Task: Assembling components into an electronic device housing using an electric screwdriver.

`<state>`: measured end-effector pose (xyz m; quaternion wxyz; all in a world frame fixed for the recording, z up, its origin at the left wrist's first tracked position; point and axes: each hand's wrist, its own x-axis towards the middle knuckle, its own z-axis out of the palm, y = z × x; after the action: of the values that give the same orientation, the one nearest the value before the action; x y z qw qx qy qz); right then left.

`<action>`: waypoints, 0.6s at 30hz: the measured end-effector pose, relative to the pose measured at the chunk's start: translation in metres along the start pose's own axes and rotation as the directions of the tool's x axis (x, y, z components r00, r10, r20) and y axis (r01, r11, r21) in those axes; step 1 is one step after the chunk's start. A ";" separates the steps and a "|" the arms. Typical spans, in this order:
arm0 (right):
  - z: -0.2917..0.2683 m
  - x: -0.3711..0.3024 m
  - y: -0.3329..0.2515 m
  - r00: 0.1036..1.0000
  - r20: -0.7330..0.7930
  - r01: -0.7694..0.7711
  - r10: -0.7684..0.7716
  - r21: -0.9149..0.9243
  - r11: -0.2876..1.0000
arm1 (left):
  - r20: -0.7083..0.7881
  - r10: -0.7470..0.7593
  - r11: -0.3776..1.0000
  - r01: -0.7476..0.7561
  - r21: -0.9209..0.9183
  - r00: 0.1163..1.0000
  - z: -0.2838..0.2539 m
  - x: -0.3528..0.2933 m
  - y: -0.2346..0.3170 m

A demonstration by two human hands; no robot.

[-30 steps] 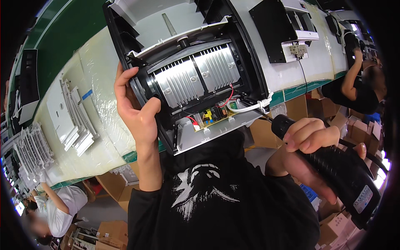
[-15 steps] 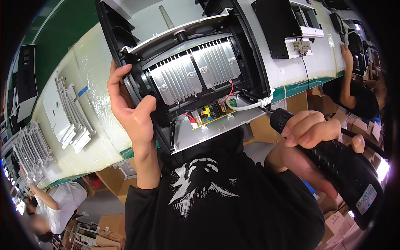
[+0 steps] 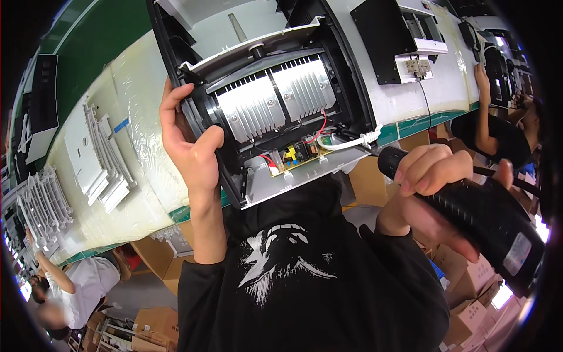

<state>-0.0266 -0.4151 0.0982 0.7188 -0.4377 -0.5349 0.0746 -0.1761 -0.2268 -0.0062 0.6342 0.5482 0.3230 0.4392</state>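
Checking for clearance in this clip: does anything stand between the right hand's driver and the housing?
Nothing visible does. The right hand points the driver at the lower right of the housing; the white cord sits just beside that line.

Positioned over the near edge of the worktop [image 3: 157, 154], at a slight tilt: open black appliance housing [image 3: 353, 76]. Fitted centrally with two silver finned heat sinks [image 3: 249, 114], side by side, secured by screws [image 3: 270, 102]. Below, equipped with exposed circuit board [image 3: 300, 157], red leads [image 3: 323, 121] and bunched white cable [image 3: 368, 138] at the right corner. Directed toward that corner: black power screwdriver [image 3: 491, 223], chuck end leading, bit contact not discernible.
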 end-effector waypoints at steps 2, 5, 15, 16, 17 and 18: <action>-0.005 0.005 -0.013 0.999 -0.042 0.018 -0.018 -0.003 1.000 | 0.017 0.016 1.000 -0.016 -0.018 1.000 0.004 0.002 0.000; -0.032 0.018 -0.044 0.998 0.034 -0.063 0.060 0.093 0.994 | 0.020 0.004 1.000 -0.004 -0.006 1.000 0.003 0.000 0.001; -0.138 0.039 -0.143 0.851 -0.351 0.314 -0.391 -0.259 0.914 | 0.004 -0.031 0.999 0.031 -0.011 1.000 -0.001 0.001 -0.003; -0.151 0.040 -0.136 0.827 -0.371 0.305 -0.422 -0.336 0.891 | 0.003 -0.022 1.000 0.022 0.014 1.000 0.000 0.001 -0.002; -0.167 0.043 -0.122 0.802 -0.388 0.291 -0.454 -0.409 0.865 | 0.000 -0.014 0.999 0.014 0.039 1.000 0.001 0.000 -0.001; -0.169 0.048 -0.109 0.832 -0.431 0.277 -0.348 -0.220 0.935 | 0.009 -0.013 0.999 0.013 0.033 1.000 0.002 0.000 0.000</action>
<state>0.0953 -0.5461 0.2018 0.7933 -0.4013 -0.4161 -0.1909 -0.1747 -0.2273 -0.0057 0.6294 0.5585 0.3308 0.4271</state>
